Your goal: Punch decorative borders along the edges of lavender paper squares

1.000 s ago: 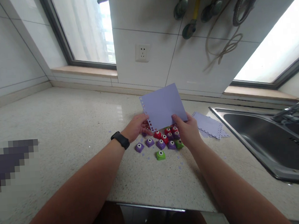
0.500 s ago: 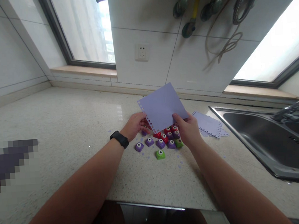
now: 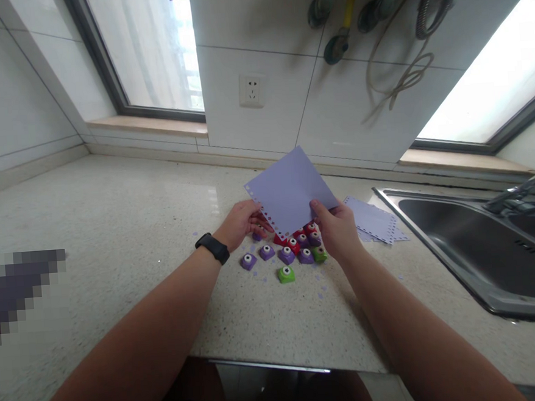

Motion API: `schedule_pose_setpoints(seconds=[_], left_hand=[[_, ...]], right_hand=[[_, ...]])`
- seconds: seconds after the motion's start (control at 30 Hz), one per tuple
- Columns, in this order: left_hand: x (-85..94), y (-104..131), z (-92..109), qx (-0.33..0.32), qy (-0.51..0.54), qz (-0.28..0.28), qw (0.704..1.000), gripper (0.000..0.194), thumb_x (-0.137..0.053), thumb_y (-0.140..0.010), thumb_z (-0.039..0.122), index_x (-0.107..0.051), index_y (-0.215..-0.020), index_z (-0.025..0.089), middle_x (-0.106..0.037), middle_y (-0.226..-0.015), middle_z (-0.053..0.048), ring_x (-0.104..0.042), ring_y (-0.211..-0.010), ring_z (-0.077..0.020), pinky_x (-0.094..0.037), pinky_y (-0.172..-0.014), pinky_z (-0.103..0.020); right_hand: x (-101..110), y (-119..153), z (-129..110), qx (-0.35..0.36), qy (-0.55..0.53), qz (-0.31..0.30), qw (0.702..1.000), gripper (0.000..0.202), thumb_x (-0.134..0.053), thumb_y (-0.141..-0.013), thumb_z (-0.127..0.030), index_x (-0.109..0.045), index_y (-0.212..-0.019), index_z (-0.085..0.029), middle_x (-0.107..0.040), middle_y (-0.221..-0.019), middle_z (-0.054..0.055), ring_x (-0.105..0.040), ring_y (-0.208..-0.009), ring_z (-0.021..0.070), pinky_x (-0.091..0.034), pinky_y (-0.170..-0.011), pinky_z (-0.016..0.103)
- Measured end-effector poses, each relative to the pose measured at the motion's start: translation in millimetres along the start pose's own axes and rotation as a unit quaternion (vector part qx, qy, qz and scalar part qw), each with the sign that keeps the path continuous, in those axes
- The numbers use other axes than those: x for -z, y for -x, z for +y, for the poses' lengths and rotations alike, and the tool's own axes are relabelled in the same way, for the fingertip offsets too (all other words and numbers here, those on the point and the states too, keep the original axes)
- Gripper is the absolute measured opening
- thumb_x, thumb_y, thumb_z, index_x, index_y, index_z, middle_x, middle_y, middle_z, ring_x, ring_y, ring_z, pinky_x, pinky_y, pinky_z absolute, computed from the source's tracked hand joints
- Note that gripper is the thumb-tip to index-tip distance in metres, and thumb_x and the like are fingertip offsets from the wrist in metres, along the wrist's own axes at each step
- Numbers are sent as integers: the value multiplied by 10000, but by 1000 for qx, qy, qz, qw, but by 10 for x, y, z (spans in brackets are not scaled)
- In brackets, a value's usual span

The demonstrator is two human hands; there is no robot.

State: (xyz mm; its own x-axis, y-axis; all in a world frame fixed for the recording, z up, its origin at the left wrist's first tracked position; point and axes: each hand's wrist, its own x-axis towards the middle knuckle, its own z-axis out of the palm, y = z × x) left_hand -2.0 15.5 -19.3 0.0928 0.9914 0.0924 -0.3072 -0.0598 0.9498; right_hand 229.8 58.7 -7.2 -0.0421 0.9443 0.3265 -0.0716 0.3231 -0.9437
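My right hand [image 3: 338,229] grips the lower right corner of a lilac paper sheet [image 3: 289,190], thumb on top. Small holes run along the sheet's left edge. My left hand [image 3: 244,223], with a black watch on the wrist, is at that punched edge; its fingers are curled, partly behind the paper, and what they pinch is hard to make out. Beneath the sheet and in front of it, several small craft punches stand on the counter: purple ones [image 3: 248,261], red ones [image 3: 293,245], a bright green one [image 3: 286,275] and a darker green one [image 3: 319,254].
More punched lilac sheets [image 3: 373,220] lie on the counter [image 3: 126,216] right of my right hand. Beyond them is a steel sink [image 3: 472,241] with a faucet. Small lilac paper bits are scattered around the punches. A tiled wall with a socket [image 3: 252,91] rises behind.
The sheet has tilted slightly and its top corner has shifted a little left. Both hands keep nearly the same places.
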Motion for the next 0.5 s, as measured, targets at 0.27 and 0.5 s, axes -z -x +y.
schedule_pose_setpoints(seconds=[0.27, 0.5], left_hand=[[-4, -2, 6, 6, -4, -3, 1000, 288, -657, -861, 436, -627, -869, 149, -733, -742, -99, -731, -625, -214, -541, -506, -282], [0, -10, 17, 16, 3, -9, 1000, 363, -602, -829, 475, -666, -890, 123, -743, -743, -120, -737, -630, -229, -539, -506, -289]], right_hand=[[18, -15, 30, 6, 8, 3, 1000, 334, -799, -794, -487, -728, -925, -189, -625, -650, -19, -513, -557, 153, -420, -518, 292], [17, -28, 46, 11, 2, 3, 1000, 351, -794, -787, -491, -730, -949, -187, -656, -698, -12, -537, -581, 151, -435, -541, 290]])
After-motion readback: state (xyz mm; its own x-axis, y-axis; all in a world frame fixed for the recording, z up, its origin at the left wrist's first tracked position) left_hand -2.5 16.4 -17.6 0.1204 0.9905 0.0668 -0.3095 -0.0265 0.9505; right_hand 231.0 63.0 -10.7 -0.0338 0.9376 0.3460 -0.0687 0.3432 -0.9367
